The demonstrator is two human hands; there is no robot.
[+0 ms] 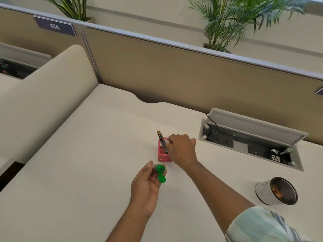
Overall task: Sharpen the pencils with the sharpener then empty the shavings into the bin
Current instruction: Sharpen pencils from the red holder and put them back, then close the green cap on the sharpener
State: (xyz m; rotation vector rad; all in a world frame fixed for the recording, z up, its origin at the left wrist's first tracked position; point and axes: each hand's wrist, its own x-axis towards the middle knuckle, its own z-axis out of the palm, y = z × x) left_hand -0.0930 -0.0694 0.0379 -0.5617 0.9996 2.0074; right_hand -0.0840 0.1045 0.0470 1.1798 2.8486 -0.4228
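A pink mesh holder (161, 155) stands in the middle of the desk with dark striped pencils (162, 141) leaning out of it, tips up and to the left. My right hand (183, 149) reaches over the holder, its fingers pinching the pencils near their lower part. My left hand (146, 186) grips a green sharpener (160, 169) with a clear barrel, its green lid (162, 179) hanging open below. A small grey mesh bin (262, 191) sits tilted at the right, dark shavings visible inside.
An open cable box (251, 142) with sockets and its lid raised is set into the white desk (87, 172) at the right. Beige partitions (174, 70) border the desk behind and on the left, with plants behind them.
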